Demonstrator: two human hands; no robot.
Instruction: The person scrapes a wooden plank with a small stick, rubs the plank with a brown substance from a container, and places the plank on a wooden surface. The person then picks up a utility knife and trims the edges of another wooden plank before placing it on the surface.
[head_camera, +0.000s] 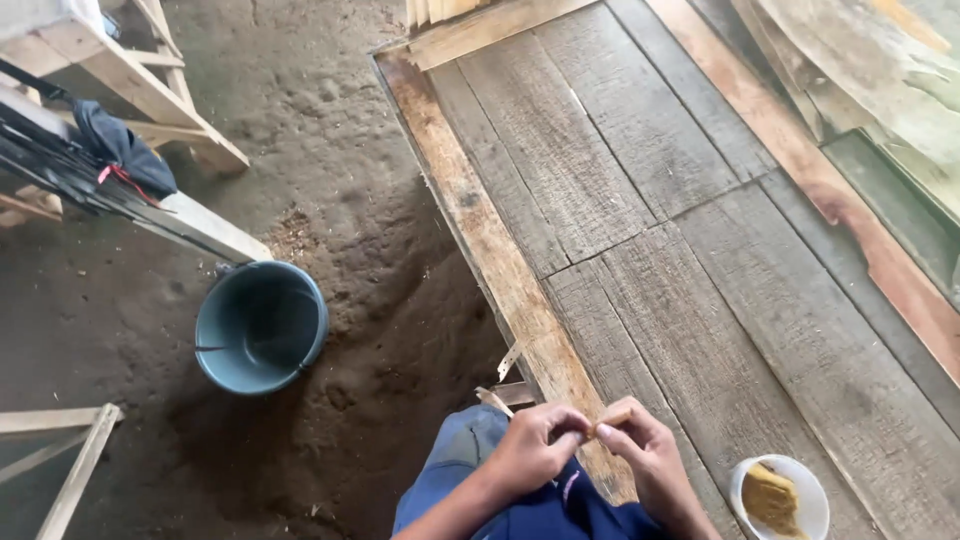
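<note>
bucket (260, 327): on the dirt floor (330, 150), at nine o'clock of the desk (640, 230)
bowl (780, 497): on the desk, at five o'clock
hands: left hand (535, 447) touches right hand (640, 450), at six o'clock

Small tan wooden piece (606, 421) — pinched between fingertips, above lap.

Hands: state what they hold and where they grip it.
Left hand and right hand pinch a small pale strip between their fingertips, one at each end. What it is cannot be told.

The white bowl (779, 497) is cut off by the bottom edge; its brown contents stay unclear.
</note>
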